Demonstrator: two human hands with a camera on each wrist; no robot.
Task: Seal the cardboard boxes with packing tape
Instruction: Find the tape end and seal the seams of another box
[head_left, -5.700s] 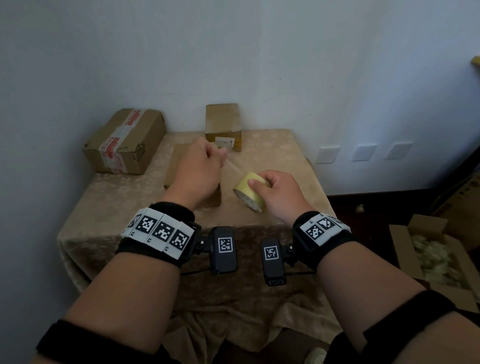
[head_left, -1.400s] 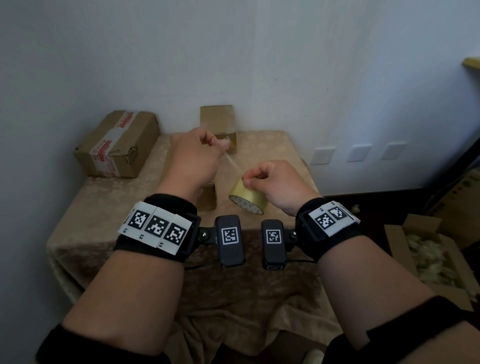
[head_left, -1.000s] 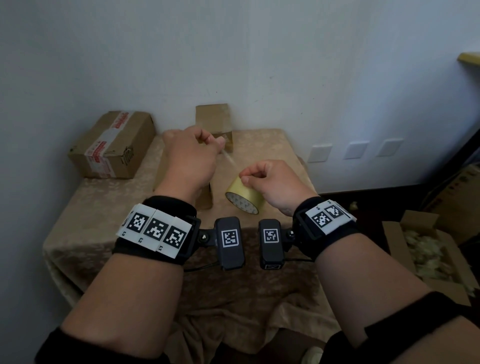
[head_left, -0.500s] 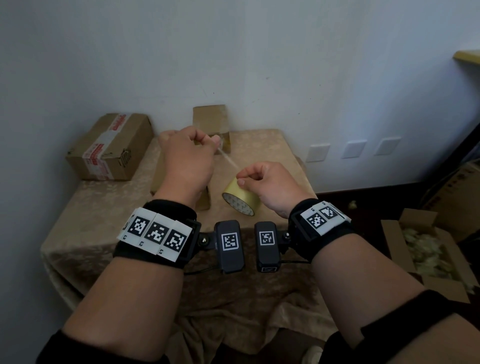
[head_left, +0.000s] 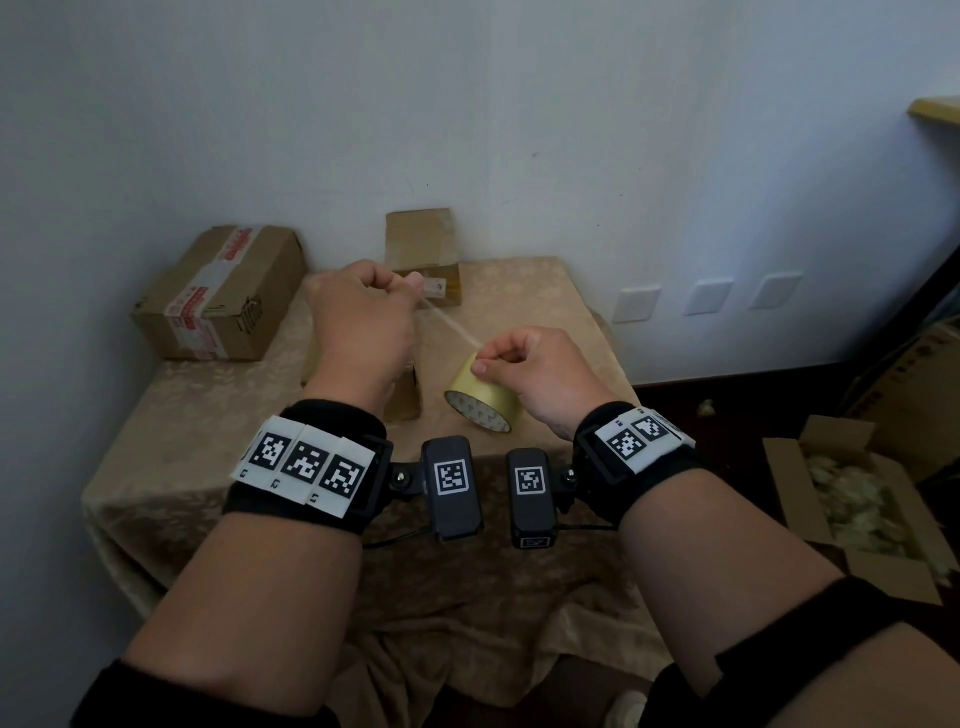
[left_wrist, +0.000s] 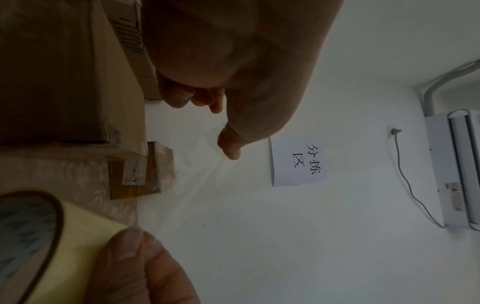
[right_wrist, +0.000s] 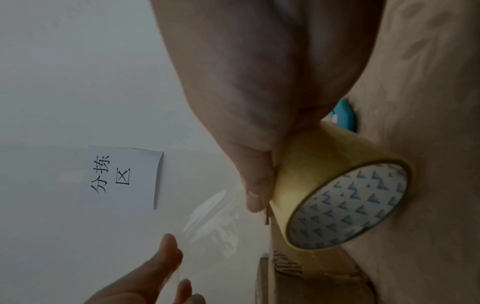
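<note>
My left hand (head_left: 410, 283) pinches the free end of a clear tape strip (head_left: 448, 323) above the table's middle. The strip runs taut down to a yellowish tape roll (head_left: 478, 397), which my right hand (head_left: 480, 361) grips, thumb pressed on the roll's outer face (right_wrist: 324, 164). A small cardboard box (head_left: 402, 397) lies under my left wrist, mostly hidden by it. In the left wrist view the strip (left_wrist: 202, 185) leaves my fingertips (left_wrist: 230, 148) towards the roll (left_wrist: 52, 236).
A larger box (head_left: 223, 296) with red-and-white tape sits at the table's back left. Against the wall stands a small box (head_left: 423, 249). Beige cloth covers the table (head_left: 208, 441). An open carton (head_left: 857, 514) of filler is on the floor at right. Something teal (right_wrist: 342, 117) lies behind the roll.
Since the oldest frame both hands have risen a little off the box and the strip between them has grown longer. Over the last second they hold nearly still.
</note>
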